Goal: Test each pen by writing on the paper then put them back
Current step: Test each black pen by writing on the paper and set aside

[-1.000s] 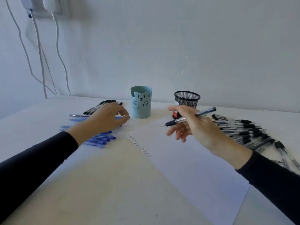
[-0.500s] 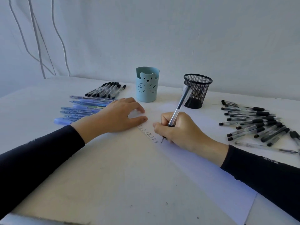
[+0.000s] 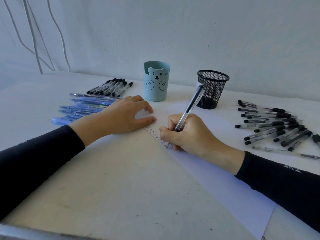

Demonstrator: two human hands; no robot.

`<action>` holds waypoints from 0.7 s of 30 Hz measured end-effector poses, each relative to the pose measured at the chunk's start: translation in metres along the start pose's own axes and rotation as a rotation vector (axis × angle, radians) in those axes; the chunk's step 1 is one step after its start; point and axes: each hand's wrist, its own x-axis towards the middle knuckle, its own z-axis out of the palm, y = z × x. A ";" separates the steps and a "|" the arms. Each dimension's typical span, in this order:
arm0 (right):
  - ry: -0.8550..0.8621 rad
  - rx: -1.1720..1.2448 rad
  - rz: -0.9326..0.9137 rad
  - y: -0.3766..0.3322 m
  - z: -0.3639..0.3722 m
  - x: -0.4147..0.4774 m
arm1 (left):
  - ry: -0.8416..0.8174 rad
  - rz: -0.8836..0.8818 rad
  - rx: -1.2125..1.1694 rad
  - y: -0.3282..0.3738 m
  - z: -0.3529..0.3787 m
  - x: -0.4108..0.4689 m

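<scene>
My right hand grips a clear black-tipped pen in a writing hold, its tip down on the white paper at the end of a column of small written words. My left hand rests on the paper's top left corner, fingers spread and slightly bent, holding nothing. Several black pens lie in a loose pile to the right. Several blue pens lie in a row to the left, with more black pens behind them.
A light blue bear-faced pen cup and a black mesh pen cup stand at the back near the white wall. White cables hang at the upper left. The table's front edge runs along the bottom.
My right hand brought the pen down from mid-air onto the paper and has written further down the column. My left hand moved from the blue pens onto the paper's corner.
</scene>
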 end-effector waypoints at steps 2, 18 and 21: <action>0.001 -0.004 0.000 0.000 0.000 0.000 | -0.001 -0.004 0.002 0.000 -0.001 -0.001; 0.021 -0.001 -0.001 0.000 -0.001 0.000 | -0.009 -0.010 0.002 0.002 -0.001 -0.001; 0.026 -0.007 -0.007 0.000 -0.001 0.001 | -0.014 -0.011 0.010 0.002 -0.001 -0.001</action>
